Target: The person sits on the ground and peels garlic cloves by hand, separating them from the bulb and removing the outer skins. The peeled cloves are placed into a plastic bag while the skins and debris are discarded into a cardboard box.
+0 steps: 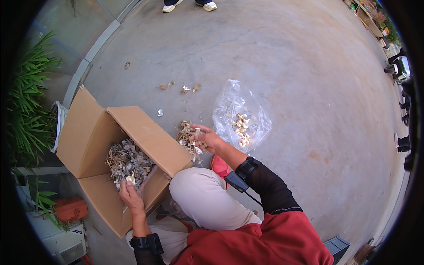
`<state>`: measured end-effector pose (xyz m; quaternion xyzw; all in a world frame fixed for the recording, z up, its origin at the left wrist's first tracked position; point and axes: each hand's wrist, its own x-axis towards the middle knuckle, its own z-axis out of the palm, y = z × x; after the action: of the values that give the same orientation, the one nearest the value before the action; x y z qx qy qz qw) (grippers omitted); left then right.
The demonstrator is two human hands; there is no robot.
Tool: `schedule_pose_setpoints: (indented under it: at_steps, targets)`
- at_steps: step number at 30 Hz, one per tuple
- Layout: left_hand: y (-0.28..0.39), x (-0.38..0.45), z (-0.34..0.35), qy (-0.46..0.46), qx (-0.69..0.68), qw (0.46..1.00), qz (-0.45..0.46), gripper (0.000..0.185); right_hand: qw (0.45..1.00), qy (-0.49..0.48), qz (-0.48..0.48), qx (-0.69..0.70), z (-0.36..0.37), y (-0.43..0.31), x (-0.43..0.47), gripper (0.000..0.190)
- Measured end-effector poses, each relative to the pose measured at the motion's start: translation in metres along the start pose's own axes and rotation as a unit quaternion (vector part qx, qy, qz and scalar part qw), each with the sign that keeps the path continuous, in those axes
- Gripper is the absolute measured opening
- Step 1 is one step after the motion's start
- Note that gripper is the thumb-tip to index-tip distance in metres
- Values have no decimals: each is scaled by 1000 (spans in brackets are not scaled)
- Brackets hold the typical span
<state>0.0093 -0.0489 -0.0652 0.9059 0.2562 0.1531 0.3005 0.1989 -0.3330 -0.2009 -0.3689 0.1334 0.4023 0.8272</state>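
Observation:
A cardboard box (145, 135) with its flaps spread stands at the left, partly filled with dry garlic skins and stalks (129, 159). Inside its near part, my left hand (132, 196) holds a pale piece of garlic (131, 178) at the fingertips. To the right of the box, a heap of garlic stalks and skins (185, 132) lies on the floor. My right hand (211, 139) is over this heap, its fingers curled around whitish garlic scraps (198, 132); exactly what they are is hard to tell. Just beyond it, a clear plastic bag (232, 99) contains peeled-looking garlic cloves (242, 122).
Garlic scraps (185, 88) are scattered on the concrete floor (298, 82). Another person's shoes (206, 6) show at the top. Green plants (31, 89) and a terracotta-coloured planter (70, 208) stand at the left. A grey crate (337, 248) sits at lower right.

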Motion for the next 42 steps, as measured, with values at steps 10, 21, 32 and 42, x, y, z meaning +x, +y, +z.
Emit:
schedule_pose_setpoints:
  at_steps: [10, 21, 32, 42]
  targets:
    - [-11, 0, 2, 16, -32, 999, -20, 28, 985, 29, -116, 121, -33, -21, -27, 33]
    - [-1, 0, 9, 55, -15, 997, 58, 28, 872, 311, -351, -143, -142, -68, -60, 23]
    - [0, 0, 5, 25, -27, 999, -14, 26, 948, 219, -231, 26, -96, -68, -69, 19]
    - [1, -3, 3, 52, 8, 995, 84, 17, 841, 52, -277, -462, -22, -20, 1, 24]
